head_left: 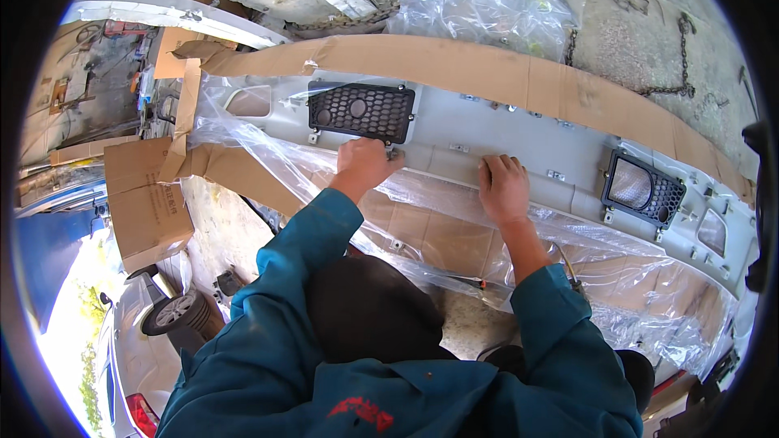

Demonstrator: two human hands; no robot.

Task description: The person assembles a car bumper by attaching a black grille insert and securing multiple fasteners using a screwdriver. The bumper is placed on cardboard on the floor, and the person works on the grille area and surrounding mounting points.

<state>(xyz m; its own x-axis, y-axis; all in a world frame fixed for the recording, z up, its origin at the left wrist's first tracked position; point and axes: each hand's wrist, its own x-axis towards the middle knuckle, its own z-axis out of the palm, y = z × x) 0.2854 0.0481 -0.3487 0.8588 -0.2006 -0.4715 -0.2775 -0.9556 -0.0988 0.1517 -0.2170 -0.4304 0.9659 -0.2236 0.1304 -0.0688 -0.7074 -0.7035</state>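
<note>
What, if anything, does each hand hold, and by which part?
Cannot be told: right hand rests on the grey panel, left hand curls beside the black grille.

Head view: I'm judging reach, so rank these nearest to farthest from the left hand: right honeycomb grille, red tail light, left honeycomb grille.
1. Left honeycomb grille: just beyond the left hand.
2. Right honeycomb grille: on the right.
3. Red tail light: lower left.

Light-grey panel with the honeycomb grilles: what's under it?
The light-grey panel covers what's directly beneath; along its near edge, clear plastic film and brown cardboard show.
</note>
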